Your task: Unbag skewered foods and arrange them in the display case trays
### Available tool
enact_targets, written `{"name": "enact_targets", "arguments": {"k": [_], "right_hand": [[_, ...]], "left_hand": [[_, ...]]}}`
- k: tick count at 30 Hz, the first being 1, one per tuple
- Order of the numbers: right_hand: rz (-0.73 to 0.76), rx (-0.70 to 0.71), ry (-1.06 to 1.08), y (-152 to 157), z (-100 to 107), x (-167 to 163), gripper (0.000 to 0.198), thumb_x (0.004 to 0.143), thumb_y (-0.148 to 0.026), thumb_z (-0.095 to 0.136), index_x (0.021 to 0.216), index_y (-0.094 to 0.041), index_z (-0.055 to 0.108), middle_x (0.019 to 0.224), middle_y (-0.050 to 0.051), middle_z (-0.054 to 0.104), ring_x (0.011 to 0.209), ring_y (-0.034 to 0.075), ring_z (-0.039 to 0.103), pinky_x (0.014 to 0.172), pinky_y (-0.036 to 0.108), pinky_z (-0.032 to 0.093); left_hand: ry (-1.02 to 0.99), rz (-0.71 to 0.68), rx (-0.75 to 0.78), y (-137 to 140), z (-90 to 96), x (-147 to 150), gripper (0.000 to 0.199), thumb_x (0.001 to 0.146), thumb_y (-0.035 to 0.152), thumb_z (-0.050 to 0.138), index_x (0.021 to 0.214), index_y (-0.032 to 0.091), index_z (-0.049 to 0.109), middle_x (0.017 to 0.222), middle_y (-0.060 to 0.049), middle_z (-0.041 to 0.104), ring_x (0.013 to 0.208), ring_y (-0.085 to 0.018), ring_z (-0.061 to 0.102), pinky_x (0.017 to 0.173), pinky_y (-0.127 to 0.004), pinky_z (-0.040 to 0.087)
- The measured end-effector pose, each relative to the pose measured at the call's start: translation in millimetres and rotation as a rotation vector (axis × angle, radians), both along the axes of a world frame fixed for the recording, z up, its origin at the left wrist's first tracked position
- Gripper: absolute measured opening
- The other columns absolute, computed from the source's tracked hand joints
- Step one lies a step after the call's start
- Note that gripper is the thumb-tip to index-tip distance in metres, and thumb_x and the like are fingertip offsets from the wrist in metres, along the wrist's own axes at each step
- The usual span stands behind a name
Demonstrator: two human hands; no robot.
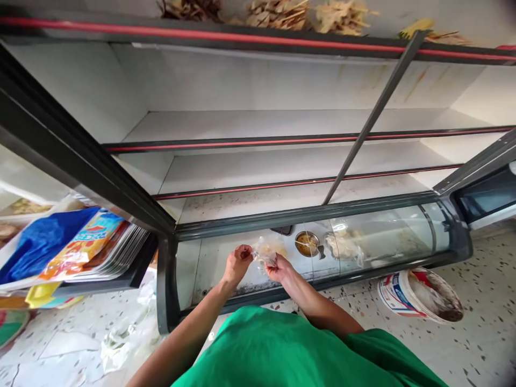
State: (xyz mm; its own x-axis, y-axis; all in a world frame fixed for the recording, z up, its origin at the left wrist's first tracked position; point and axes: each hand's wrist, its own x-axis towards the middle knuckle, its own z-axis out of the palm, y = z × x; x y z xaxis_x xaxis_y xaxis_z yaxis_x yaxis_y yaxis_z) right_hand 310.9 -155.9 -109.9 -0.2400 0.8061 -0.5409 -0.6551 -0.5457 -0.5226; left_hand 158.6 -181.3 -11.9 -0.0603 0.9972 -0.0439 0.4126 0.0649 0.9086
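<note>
Over the lower glass-fronted ledge of a shelf case, my right hand (279, 267) grips a small clear plastic bag (266, 249) with pale contents that I cannot name. My left hand (239, 262) is at the bag's left end, its thumb and fingers pinched together on the plastic. Just to the right, on the white ledge, a round metal bowl (306, 244) holds something yellowish in small bits. A dark-ended utensil (321, 252) leans at the bowl's right edge. Beyond it lies a bigger clear plastic bag (342, 244) with pale pieces inside.
Bundles of dried sticks (278, 13) lie on the top shelf. A slanted dark post (374, 115) crosses the shelves. On the floor at right stands a white bucket (419, 295). To the left are bright packets (83, 242) on a rack and crumpled plastic bags (129, 338) below.
</note>
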Motion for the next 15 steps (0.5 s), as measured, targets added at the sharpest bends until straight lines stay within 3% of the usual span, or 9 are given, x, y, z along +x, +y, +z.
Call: {"name": "enact_targets", "arguments": {"k": [3,8,11,15], "right_hand": [[-0.003,-0.083,0.154,22.6,23.3,18.4,0.013,0.079,-0.012,0.053,0.070,-0.022,0.054,0.057,-0.004,0.059,0.049,0.009,0.052,0.046,0.019,0.040],[0.024,-0.084,0.202,75.1,52.7,29.1,0.012,0.080,-0.008,0.051,0.082,-0.018,0.056,0.069,0.000,0.064,0.058,0.010,0.060,0.053,0.020,0.049],[0.068,-0.033,0.197,105.4,54.2,24.7,0.013,0.077,-0.006,0.053,0.078,-0.018,0.056,0.064,-0.001,0.061,0.055,0.010,0.058,0.053,0.020,0.050],[0.085,0.055,0.168,134.7,44.3,12.4,0.009,0.076,-0.008,0.054,0.077,-0.017,0.056,0.066,0.000,0.061,0.059,0.009,0.058,0.057,0.019,0.050]], "left_hand": [[0.020,-0.016,0.151,17.1,23.4,21.3,0.015,0.067,0.021,0.051,0.077,0.018,0.061,0.073,0.000,0.060,0.063,-0.012,0.056,0.060,-0.021,0.043],[0.154,0.134,0.232,47.2,43.5,47.3,0.019,0.069,0.018,0.046,0.079,0.019,0.063,0.079,-0.001,0.066,0.072,-0.014,0.062,0.070,-0.024,0.049],[0.203,0.123,0.235,68.9,44.1,51.2,0.022,0.068,0.014,0.045,0.081,0.019,0.063,0.079,0.000,0.067,0.071,-0.014,0.062,0.072,-0.025,0.049],[0.301,-0.043,0.252,99.2,38.6,40.5,0.033,0.067,0.008,0.044,0.089,0.019,0.066,0.088,-0.002,0.069,0.075,-0.014,0.062,0.073,-0.026,0.049]]}}
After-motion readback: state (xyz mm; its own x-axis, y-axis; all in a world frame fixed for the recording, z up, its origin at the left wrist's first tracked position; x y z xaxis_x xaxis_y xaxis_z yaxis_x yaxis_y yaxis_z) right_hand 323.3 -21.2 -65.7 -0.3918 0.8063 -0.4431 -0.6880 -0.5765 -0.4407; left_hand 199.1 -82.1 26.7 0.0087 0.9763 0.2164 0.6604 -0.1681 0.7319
